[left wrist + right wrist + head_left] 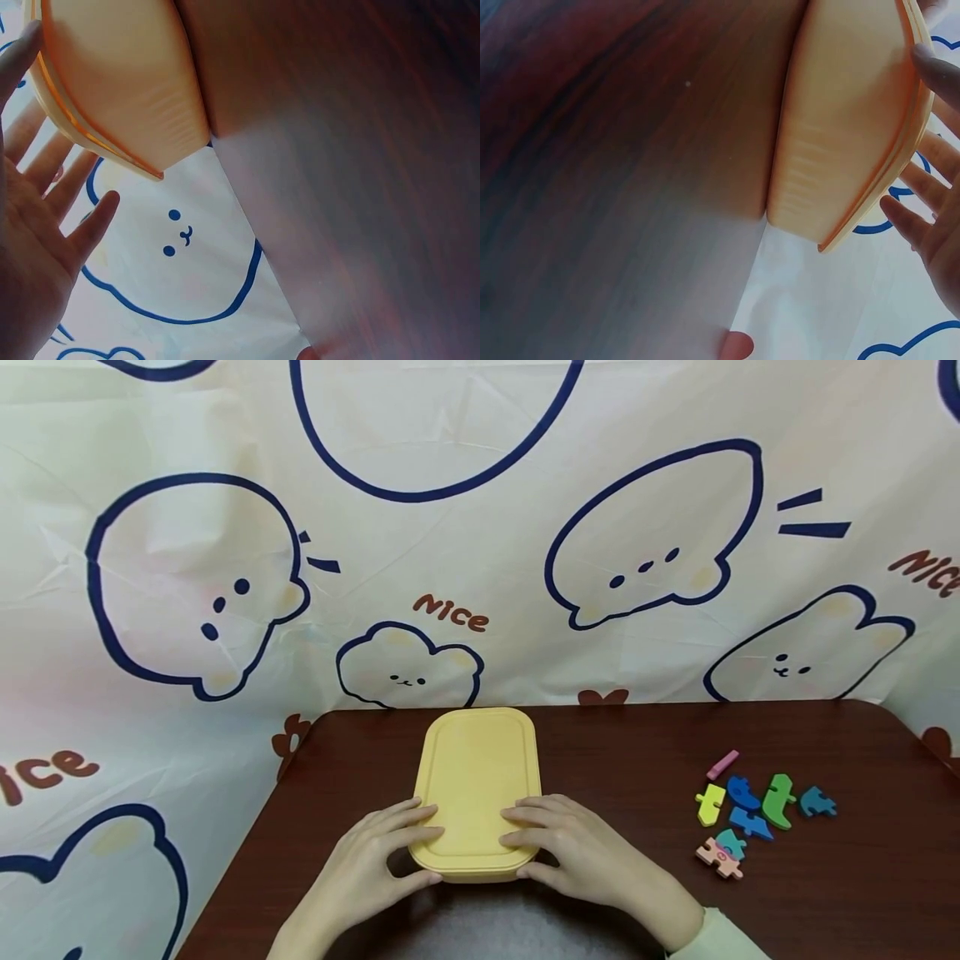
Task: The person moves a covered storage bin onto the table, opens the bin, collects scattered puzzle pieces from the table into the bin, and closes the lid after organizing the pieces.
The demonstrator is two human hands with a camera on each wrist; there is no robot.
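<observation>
A yellow lidded box (480, 877) stands on the table, long side pointing away from me, its smooth lid (478, 768) on top. My left hand (369, 853) holds the lid's near left corner, fingertips on the top and thumb at the front rim. On the near right corner, my right hand (572, 843) holds it the same way. From low down, the left wrist view shows the box's side wall (127, 82) and the thumb against the lid's rim. In the right wrist view the thumb touches the rim above the ribbed wall (832, 127). The box's contents are hidden.
Several puzzle pieces lie on the right of the dark brown table (615, 760), among them a green piece (777, 800), a yellow piece (710, 804), a pink stick-shaped piece (722, 765) and a peach piece (720, 857). A patterned white cloth (517, 652) hangs behind the table.
</observation>
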